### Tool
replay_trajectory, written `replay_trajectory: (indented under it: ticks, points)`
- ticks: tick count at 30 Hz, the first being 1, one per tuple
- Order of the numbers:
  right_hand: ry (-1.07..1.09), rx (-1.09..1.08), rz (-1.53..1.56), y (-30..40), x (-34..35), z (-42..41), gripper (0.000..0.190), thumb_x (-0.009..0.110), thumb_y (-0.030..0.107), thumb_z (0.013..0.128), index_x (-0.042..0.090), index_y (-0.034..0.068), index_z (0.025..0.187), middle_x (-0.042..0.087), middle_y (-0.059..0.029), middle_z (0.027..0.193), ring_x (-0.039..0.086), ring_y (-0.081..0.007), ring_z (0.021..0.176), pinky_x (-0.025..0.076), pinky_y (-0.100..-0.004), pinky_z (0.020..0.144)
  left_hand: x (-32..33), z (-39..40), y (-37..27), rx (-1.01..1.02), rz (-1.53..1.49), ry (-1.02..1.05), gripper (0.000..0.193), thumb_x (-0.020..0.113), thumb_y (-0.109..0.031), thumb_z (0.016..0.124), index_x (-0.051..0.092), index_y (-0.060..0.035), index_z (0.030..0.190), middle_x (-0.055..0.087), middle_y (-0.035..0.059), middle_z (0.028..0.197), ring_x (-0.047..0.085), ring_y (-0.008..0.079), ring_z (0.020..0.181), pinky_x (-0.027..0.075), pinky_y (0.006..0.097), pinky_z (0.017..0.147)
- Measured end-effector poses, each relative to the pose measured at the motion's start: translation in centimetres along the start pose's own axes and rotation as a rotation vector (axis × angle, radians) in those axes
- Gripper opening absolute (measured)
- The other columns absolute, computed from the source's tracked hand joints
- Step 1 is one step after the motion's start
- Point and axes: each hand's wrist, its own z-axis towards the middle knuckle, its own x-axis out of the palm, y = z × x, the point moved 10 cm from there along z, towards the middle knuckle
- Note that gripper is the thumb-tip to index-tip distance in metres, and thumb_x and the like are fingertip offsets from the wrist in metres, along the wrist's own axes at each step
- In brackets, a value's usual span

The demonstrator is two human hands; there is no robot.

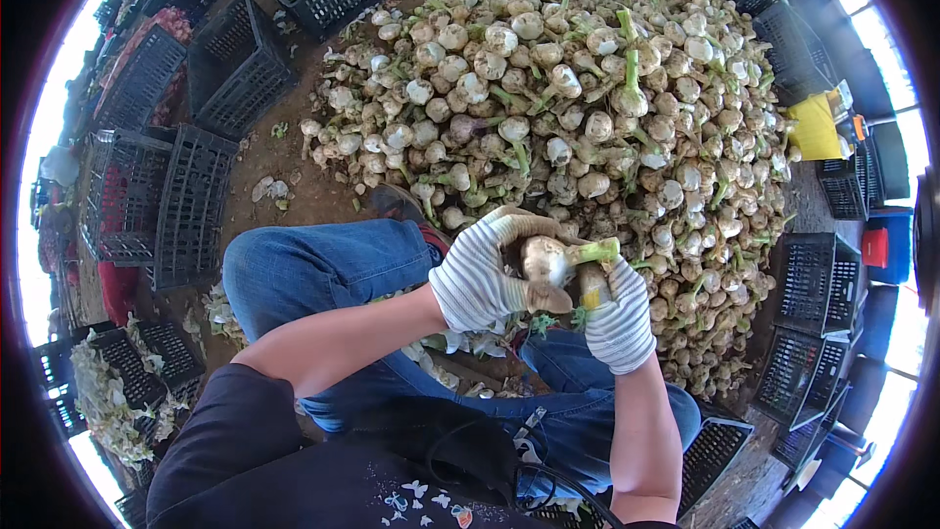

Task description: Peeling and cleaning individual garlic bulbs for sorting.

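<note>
Both my hands wear striped, soiled work gloves and meet above my lap, at the near edge of a large heap of garlic bulbs [587, 125]. In my left hand [496, 264] is a garlic bulb [545, 261] with a short green stem pointing right, its fingers around the bulb. My right hand [615, 308] is curled beside that stem; a yellow patch shows at its thumb. Whether this hand grips the stem or some tool is hidden. Loose garlic skins and leaves [459, 342] lie between my legs, below the hands.
Black plastic crates stand at the left [194, 206], the upper left [235, 66] and the right [815, 283]. A yellow container [811, 128] is at the upper right. Another crate [712, 459] sits by my right knee. Peeled skins [110, 404] hang over crates at the lower left.
</note>
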Motion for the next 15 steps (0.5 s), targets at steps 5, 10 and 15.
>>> replay_trajectory:
  ticks: [5,10,15]
  points:
    - [-0.008,-0.268,-0.539,3.4,0.1,-0.2,0.025,0.054,0.002,0.083,0.056,0.0,0.108,0.061,-0.0091,0.086,0.059,-0.0191,0.072,0.047,-0.0292,0.065,5.9,-3.2,7.3,-0.76,-1.158,0.27,0.079,0.076,-0.056,0.063,0.054,-0.0017,0.115,0.062,0.0086,0.099,0.062,0.019,0.079,0.053,0.0291,0.068]
    - [0.038,-0.102,0.169,3.4,1.2,0.3,0.024,0.06,0.008,0.086,0.059,0.001,0.108,0.064,-0.0051,0.096,0.058,-0.0119,0.083,0.047,-0.0273,0.079,6.0,-2.4,4.7,-0.814,-1.272,0.199,0.07,0.059,-0.062,0.077,0.054,-0.006,0.119,0.06,0.0031,0.098,0.059,0.0131,0.081,0.052,0.0277,0.07]
    - [0.033,0.023,0.143,0.6,0.9,0.5,0.02,0.06,0.002,0.084,0.063,0.001,0.104,0.065,-0.0066,0.094,0.06,-0.0142,0.082,0.048,-0.0272,0.077,6.0,-3.1,6.3,-0.897,-1.24,0.143,0.065,0.056,-0.061,0.081,0.055,-0.0074,0.118,0.061,0.0038,0.098,0.06,0.0134,0.078,0.052,0.0285,0.065]
